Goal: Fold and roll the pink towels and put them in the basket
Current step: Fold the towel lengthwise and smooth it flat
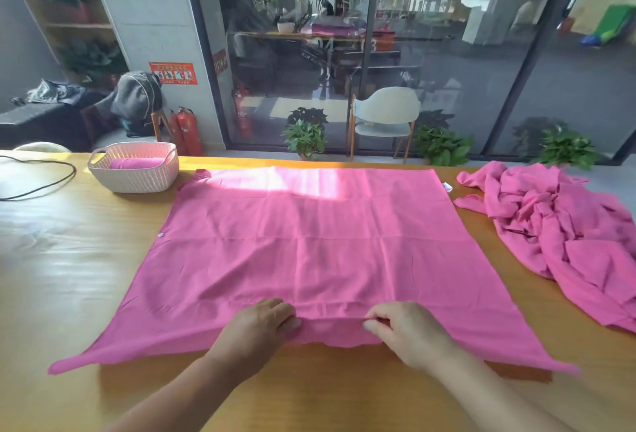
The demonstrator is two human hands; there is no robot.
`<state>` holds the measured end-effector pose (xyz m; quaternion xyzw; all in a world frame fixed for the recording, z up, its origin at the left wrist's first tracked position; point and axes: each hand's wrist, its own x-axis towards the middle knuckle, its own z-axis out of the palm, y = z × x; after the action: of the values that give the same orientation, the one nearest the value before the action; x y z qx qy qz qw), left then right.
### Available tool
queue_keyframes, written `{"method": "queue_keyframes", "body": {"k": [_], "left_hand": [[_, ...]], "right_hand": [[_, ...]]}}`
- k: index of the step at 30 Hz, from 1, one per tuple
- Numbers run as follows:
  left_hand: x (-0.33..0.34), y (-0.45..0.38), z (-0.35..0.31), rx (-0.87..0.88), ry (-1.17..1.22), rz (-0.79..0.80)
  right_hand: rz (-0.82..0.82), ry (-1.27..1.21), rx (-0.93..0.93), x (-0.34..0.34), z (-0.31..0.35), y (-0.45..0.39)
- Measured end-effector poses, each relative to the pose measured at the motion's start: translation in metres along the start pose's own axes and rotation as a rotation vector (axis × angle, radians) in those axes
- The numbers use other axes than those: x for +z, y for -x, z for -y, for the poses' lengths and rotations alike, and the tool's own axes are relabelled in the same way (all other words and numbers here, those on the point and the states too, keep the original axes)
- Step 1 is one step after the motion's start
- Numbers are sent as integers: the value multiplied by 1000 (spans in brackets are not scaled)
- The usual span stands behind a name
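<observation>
Pink flat-spread cloth towel point(309, 242) has its near edge pinched by the left hand point(261, 325) and right hand point(406, 332).

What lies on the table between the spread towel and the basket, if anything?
Nothing visible does. The spread towel reaches almost to the basket at the table's far left. Both hands, left hand and right hand, pinch its near edge.

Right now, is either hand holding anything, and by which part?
Both. The left hand and right hand pinch the spread pink towel at the middle of its near edge, close together.
</observation>
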<state>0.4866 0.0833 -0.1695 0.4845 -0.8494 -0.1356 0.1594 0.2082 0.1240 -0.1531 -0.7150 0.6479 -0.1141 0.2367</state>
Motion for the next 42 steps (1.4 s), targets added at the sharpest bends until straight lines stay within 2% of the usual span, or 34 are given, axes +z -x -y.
{"method": "queue_keyframes", "body": {"k": [5,9,11,13,18,23,28,34,38,42], "left_hand": [[-22,-43,8,184,-207,-146],[-33,-94,23,94,-272,-225],[-38,-126,35,104,-305,-223],[-44,-159,46,127,-347,-195],[-46,-263,95,-34,-235,-90],[-50,-372,145,-32,-252,-37],[-26,-463,189,-167,-236,117],[27,-492,229,-134,-294,202],[37,-494,239,-76,-269,130],[34,-499,242,-96,-273,146]], "right_hand": [[-27,-110,40,-34,-15,-39],[-72,-128,34,-66,-24,-84],[-87,-127,38,-81,-30,-116],[-96,-123,39,-94,-32,-148],[-124,-118,30,-125,-40,-248],[-152,-65,22,-146,-56,-360],[-136,76,63,-144,-76,-464],[-31,129,150,-100,-104,-524],[-50,109,155,-91,-116,-534],[-100,129,155,-92,-120,-539]]}}
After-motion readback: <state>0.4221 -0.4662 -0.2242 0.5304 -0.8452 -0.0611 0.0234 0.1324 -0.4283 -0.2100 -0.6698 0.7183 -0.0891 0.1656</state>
